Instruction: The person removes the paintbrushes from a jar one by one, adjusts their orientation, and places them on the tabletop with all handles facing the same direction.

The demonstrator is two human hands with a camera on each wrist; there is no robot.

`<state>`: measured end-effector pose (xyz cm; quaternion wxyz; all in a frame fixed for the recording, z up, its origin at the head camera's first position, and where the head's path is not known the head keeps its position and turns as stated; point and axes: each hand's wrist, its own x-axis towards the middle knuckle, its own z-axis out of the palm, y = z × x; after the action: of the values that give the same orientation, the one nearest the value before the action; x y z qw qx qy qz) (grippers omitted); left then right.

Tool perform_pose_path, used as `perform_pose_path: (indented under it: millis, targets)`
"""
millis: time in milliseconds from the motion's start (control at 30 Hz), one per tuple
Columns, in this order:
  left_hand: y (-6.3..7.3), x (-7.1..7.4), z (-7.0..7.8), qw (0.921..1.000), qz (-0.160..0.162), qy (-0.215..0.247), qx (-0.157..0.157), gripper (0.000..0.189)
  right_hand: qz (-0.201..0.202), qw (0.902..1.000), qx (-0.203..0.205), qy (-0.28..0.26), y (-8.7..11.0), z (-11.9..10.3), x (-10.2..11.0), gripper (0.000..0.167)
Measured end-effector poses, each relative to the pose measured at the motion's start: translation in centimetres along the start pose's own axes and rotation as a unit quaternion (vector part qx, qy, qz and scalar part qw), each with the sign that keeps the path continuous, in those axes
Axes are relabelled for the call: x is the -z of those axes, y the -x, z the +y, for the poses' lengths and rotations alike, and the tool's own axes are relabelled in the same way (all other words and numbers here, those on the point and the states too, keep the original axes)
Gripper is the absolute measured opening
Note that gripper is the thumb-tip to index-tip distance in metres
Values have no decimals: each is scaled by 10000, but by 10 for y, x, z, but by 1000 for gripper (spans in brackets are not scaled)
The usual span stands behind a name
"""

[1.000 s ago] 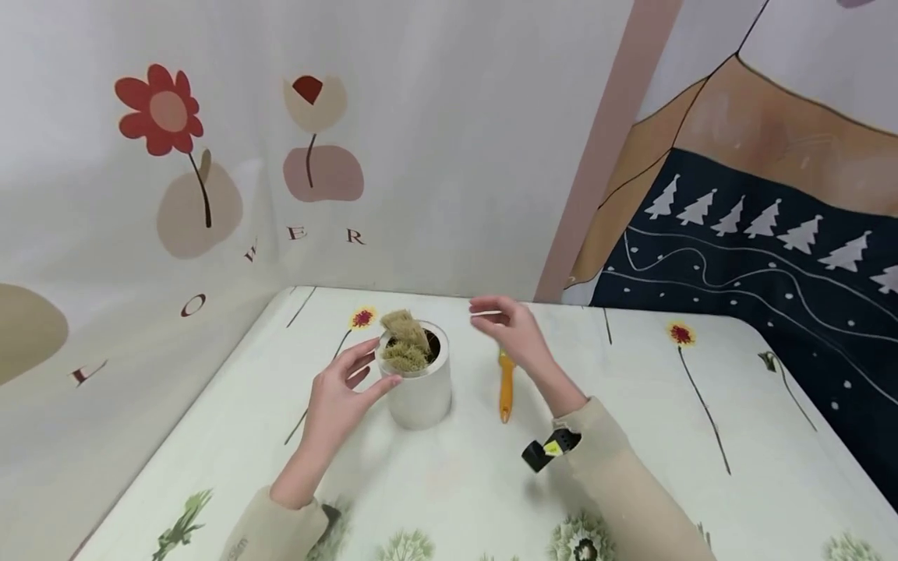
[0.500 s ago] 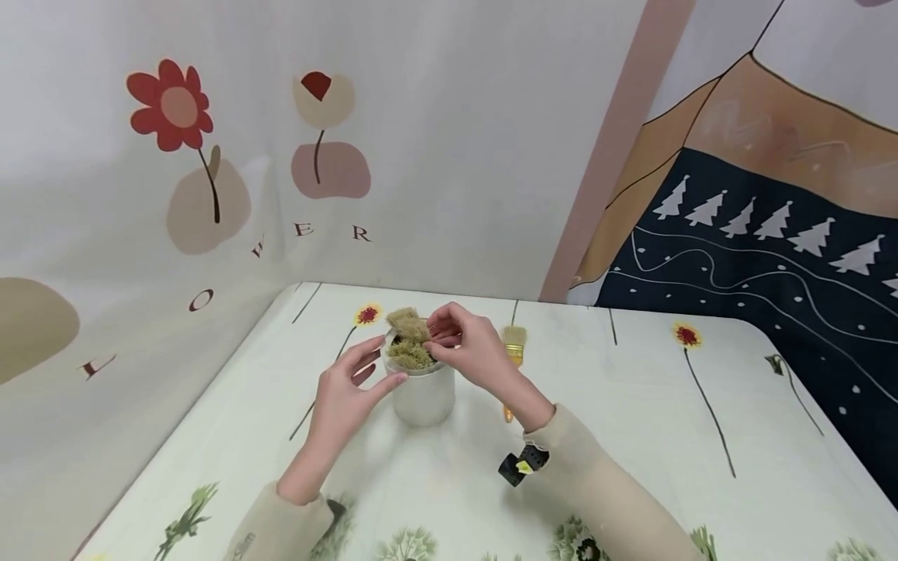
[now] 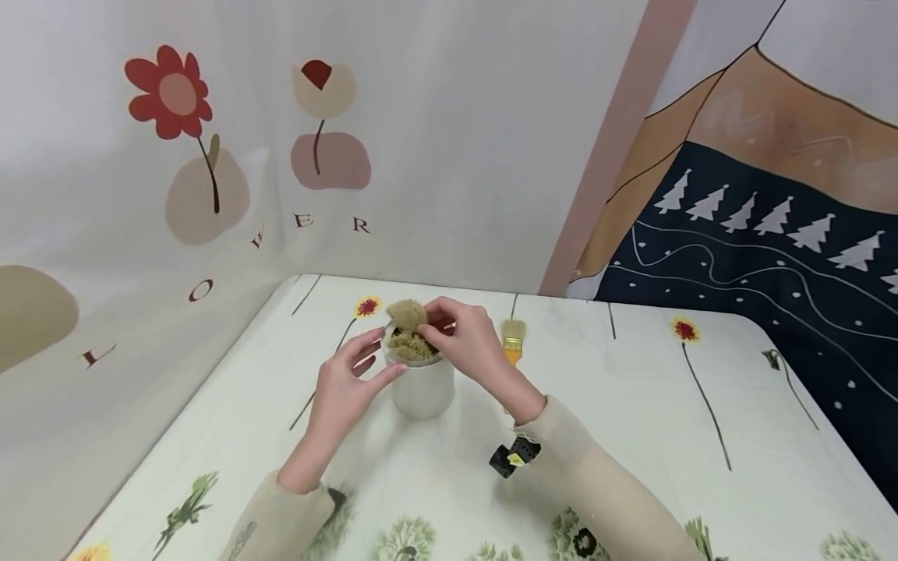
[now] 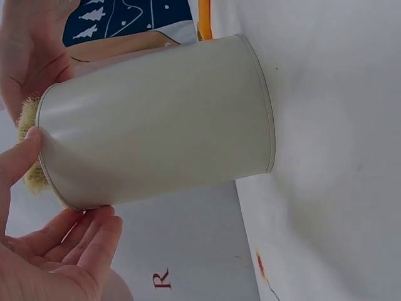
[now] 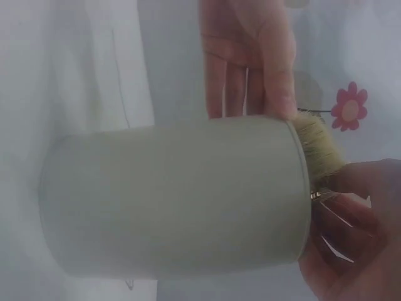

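Observation:
A white cylindrical container (image 3: 424, 392) stands upright on the table, with pale bristle heads (image 3: 412, 347) of paintbrushes at its mouth. My left hand (image 3: 345, 388) holds the container near the rim, thumb on the near side and fingers on the left side; the left wrist view shows the thumb (image 4: 22, 153) right at the rim. My right hand (image 3: 464, 336) pinches a paintbrush (image 3: 407, 314) just below its bristles, above the container's right rim. A bit of shiny metal shows between the right fingers in the right wrist view. The brush handles are hidden inside the container.
Another paintbrush (image 3: 513, 336), with an orange handle, lies on the table right of the container, partly behind my right wrist. A flower-printed cloth covers the table (image 3: 617, 405). Printed curtains (image 3: 449, 156) hang along the back and sides.
My right hand has come left from above the loose orange brush to the container and taken hold of a paintbrush, whose bristles have turned and tilted. The left hand has stayed at the rim.

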<state>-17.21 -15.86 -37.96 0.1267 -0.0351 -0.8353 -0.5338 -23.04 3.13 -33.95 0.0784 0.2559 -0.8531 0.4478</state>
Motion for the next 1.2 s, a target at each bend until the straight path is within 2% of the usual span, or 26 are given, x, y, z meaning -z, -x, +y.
perform_pose_path:
  millis: [133, 433, 667, 867, 1033, 1200]
  targets:
    - [-1, 0, 1, 10000, -31, 47, -19, 61, 230, 9995, 91, -194, -1, -5, 6, 18]
    - [3, 2, -4, 9997, -41, -144, 214, 64, 745, 9947, 250, -663, -5, -16, 29, 19]
    - [1, 1, 0, 9998, -32, -48, 184, 63, 1352, 9809, 347, -1358, -12, -22, 59, 20]
    - [0, 2, 2, 9998, -40, -46, 180, 63, 1832, 9672, 572, -1666, -13, -16, 85, 22]
    - [1, 2, 1, 9997, -41, -135, 205, 64, 2005, 9641, 298, -1715, -8, -3, 103, 28]
    - [1, 1, -2, 9998, -50, -77, 179, 64, 2067, 9676, -234, -1432, -1, 27, 115, 32]
